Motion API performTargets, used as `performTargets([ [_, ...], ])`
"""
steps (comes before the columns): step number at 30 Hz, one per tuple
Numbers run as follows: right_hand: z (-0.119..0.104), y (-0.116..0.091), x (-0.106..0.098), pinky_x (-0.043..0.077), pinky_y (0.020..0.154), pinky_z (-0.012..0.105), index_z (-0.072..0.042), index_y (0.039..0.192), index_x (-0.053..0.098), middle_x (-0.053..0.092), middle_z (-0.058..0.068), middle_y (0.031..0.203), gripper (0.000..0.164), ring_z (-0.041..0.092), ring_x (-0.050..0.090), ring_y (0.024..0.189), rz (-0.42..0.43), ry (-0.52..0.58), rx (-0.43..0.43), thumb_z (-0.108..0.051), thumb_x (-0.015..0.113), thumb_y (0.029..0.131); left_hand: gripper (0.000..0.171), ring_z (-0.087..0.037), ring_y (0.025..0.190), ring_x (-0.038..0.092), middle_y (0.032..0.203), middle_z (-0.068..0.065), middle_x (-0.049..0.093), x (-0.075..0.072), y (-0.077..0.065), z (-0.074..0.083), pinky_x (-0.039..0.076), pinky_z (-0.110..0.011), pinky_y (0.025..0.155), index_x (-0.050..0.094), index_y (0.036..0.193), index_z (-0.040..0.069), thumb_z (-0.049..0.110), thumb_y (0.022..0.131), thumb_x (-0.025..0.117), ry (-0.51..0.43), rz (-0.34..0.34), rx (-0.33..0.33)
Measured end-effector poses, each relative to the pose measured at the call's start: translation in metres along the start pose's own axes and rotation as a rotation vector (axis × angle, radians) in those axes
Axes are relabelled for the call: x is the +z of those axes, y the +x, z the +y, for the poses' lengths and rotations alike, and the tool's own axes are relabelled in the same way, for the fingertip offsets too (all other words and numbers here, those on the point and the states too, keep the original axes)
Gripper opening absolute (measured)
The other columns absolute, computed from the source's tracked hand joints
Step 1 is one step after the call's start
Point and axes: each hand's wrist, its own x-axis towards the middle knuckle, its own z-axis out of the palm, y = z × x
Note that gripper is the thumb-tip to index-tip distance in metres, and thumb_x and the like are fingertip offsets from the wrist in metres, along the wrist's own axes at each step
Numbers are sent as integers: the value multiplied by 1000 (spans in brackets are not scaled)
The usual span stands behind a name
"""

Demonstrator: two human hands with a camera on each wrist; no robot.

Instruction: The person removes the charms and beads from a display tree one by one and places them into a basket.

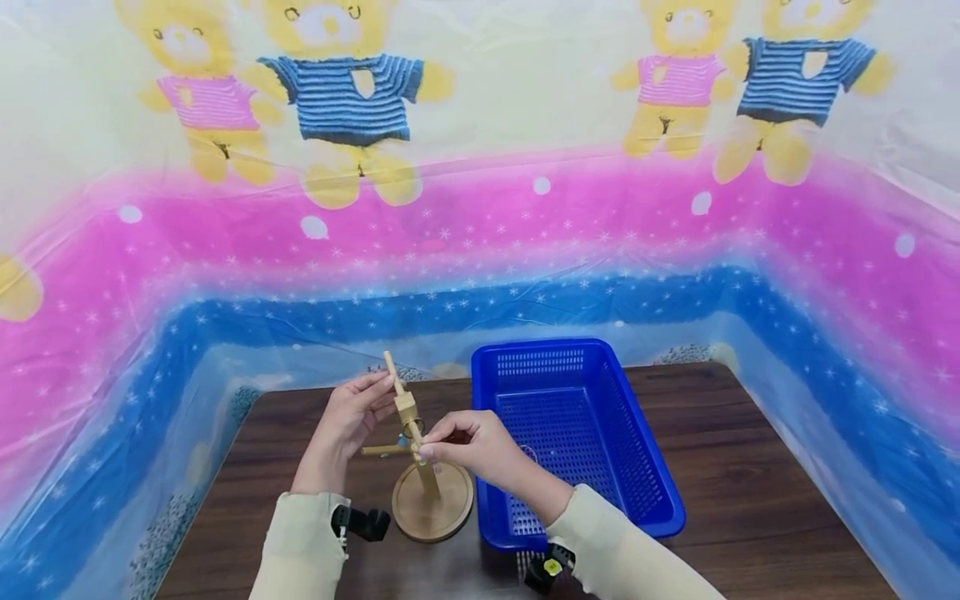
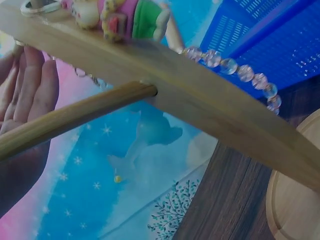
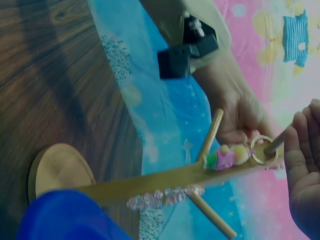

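A wooden display stand (image 1: 427, 481) with a round base (image 3: 57, 172) and several pegs stands on the table. At its top, my left hand (image 1: 360, 414) pinches the far end of the upper peg (image 1: 393, 372). On the near side, my right hand (image 1: 476, 446) pinches that peg's other end, finger and thumb together in the head view; the thumb is hidden in the right wrist view. A keychain (image 3: 226, 157) with a pink and green figurine hangs by its ring (image 2: 40, 6) from this peg. Below, a bracelet (image 2: 245, 73) of clear pinkish beads hangs on another peg.
A blue plastic basket (image 1: 651, 467) stands right of the stand, its left wall close to the round base. Something small and stringy lies inside it, partly behind my right wrist. A printed cloth (image 1: 480, 208) with bears surrounds the dark wooden table (image 1: 757, 500).
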Motion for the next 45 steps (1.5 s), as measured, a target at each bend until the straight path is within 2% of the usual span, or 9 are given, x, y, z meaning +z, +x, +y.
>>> performTargets([
  [7, -1, -4, 17, 53, 61, 14, 16, 100, 69, 68, 41, 104, 18, -3, 59, 65, 80, 14, 54, 0, 71, 93, 34, 1, 84, 73, 86, 14, 77, -6, 6, 1, 61, -18, 83, 76, 89, 30, 9, 106, 54, 73, -92, -19],
  [12, -4, -4, 28, 51, 60, 15, 12, 100, 72, 71, 36, 106, 18, -3, 59, 65, 137, -9, 96, -4, 73, 92, 34, 0, 84, 72, 87, 13, 76, -9, 9, 0, 61, -19, 83, 76, 90, 30, 10, 107, 53, 86, -131, -22],
  [19, -2, -4, 34, 46, 58, 11, 13, 98, 72, 70, 37, 105, 16, -7, 58, 67, 161, -5, 63, -2, 73, 92, 34, 0, 83, 71, 87, 13, 76, -12, 12, -3, 61, -19, 81, 76, 91, 29, 11, 107, 53, 98, -172, -6],
  [24, -1, -4, 34, 48, 59, 12, 13, 98, 72, 71, 37, 104, 17, -6, 60, 69, 159, -14, 42, -3, 72, 92, 32, 0, 85, 72, 88, 13, 77, -14, 12, -3, 62, -19, 83, 76, 92, 30, 13, 107, 54, 111, -177, 19],
  [27, -2, -4, 34, 51, 62, 12, 12, 98, 72, 71, 37, 103, 16, -7, 62, 71, 167, -22, 32, -2, 73, 92, 28, 0, 89, 73, 92, 14, 78, -16, 8, -4, 61, -18, 87, 75, 96, 31, 17, 107, 54, 94, -167, 54],
  [31, -1, -4, 33, 55, 66, 12, 13, 97, 71, 71, 36, 103, 15, -8, 64, 75, 179, -34, 17, -1, 72, 91, 25, -1, 98, 74, 101, 13, 79, -20, -2, -11, 59, -17, 92, 73, 105, 31, 17, 108, 52, 38, -148, 154],
  [36, 0, -3, 32, 55, 67, 12, 14, 96, 71, 71, 37, 102, 16, -8, 64, 76, 181, -45, 2, -1, 72, 91, 29, -3, 104, 74, 108, 11, 79, -23, -22, -28, 59, -17, 94, 73, 113, 27, 11, 108, 49, -36, -116, 279],
  [41, 0, -3, 33, 56, 68, 12, 15, 96, 70, 70, 38, 102, 16, -8, 65, 77, 187, -33, -1, 0, 72, 91, 29, -1, 104, 74, 109, 12, 79, -22, -41, -47, 55, -12, 96, 75, 113, 27, 8, 106, 53, -97, -5, 349],
  [45, 0, -3, 34, 55, 69, 11, 16, 96, 69, 69, 38, 102, 15, -8, 65, 78, 186, -17, 3, 2, 71, 92, 30, -2, 100, 76, 103, 11, 80, -19, -52, -60, 57, -12, 95, 76, 108, 26, 3, 103, 58, -117, 120, 352],
])
